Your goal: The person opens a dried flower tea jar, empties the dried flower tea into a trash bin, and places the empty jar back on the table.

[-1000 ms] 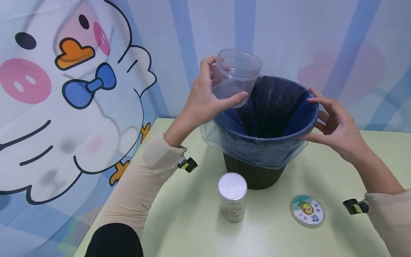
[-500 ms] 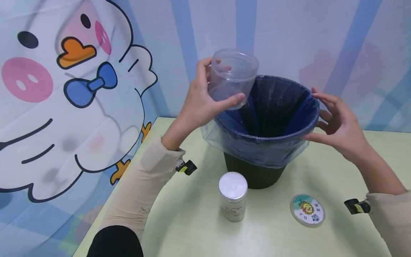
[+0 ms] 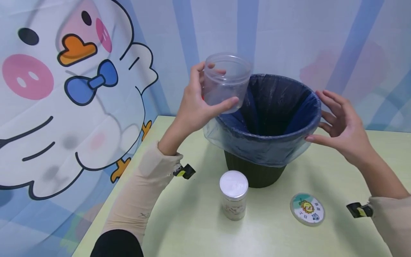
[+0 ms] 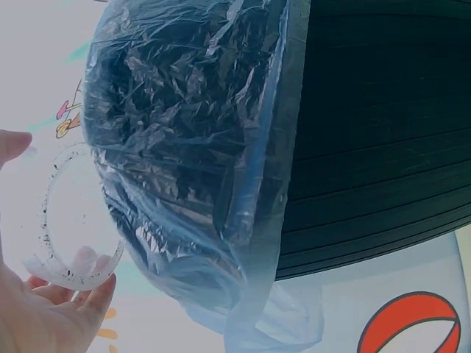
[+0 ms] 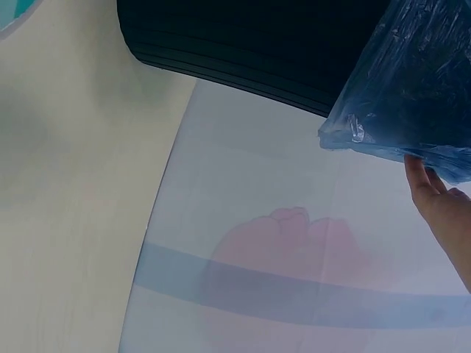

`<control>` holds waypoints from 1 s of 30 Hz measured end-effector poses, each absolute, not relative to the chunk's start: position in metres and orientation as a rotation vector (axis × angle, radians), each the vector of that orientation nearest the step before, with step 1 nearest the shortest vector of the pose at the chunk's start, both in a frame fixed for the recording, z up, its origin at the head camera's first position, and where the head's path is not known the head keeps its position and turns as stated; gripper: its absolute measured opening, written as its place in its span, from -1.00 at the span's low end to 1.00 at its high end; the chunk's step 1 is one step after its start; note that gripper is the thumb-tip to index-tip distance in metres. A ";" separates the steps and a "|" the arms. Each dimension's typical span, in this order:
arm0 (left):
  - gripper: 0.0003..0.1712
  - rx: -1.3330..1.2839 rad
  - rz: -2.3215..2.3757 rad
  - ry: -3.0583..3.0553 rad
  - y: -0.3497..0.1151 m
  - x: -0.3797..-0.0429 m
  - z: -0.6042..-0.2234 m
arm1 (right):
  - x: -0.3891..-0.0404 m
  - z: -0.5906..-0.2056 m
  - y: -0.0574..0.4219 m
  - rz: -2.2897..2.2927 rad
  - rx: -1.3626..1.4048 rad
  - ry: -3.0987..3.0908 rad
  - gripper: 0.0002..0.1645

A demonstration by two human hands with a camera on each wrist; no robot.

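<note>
In the head view my left hand (image 3: pixel 194 103) grips a clear plastic jar (image 3: pixel 223 87) with no lid on it, thumb on the near side and fingers behind. The jar is held up, tilted a little, at the left rim of a dark trash bin (image 3: pixel 255 167) lined with a blue plastic bag (image 3: pixel 260 151). The left wrist view shows the jar's round base (image 4: pixel 77 220) beside the bag. Relaxed fingers of my right hand (image 3: pixel 346 128) touch the bag at the bin's right rim; in the right wrist view its fingertips (image 5: pixel 414 165) meet the bag's edge.
A can (image 3: pixel 233 196) with a white top stands in front of the bin on the pale green table (image 3: pixel 179 217). To its right lies a round lid (image 3: pixel 307 209) with a flower picture. A printed cloth (image 3: pixel 276 35) hangs behind and to the left.
My left hand has moved left and slightly down with the jar, away from over the bin's opening. The fingers of my right hand have eased outward from the rim a little.
</note>
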State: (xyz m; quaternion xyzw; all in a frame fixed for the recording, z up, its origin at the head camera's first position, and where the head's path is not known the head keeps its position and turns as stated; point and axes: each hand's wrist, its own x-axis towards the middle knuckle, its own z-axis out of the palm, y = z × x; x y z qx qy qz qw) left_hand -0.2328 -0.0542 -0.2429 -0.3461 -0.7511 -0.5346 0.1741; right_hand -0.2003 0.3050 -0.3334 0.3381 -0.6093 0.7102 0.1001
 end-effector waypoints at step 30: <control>-0.03 -1.186 -1.618 -1.933 -0.055 -0.191 -0.271 | -0.185 -0.357 0.305 2.168 0.842 -1.770 0.20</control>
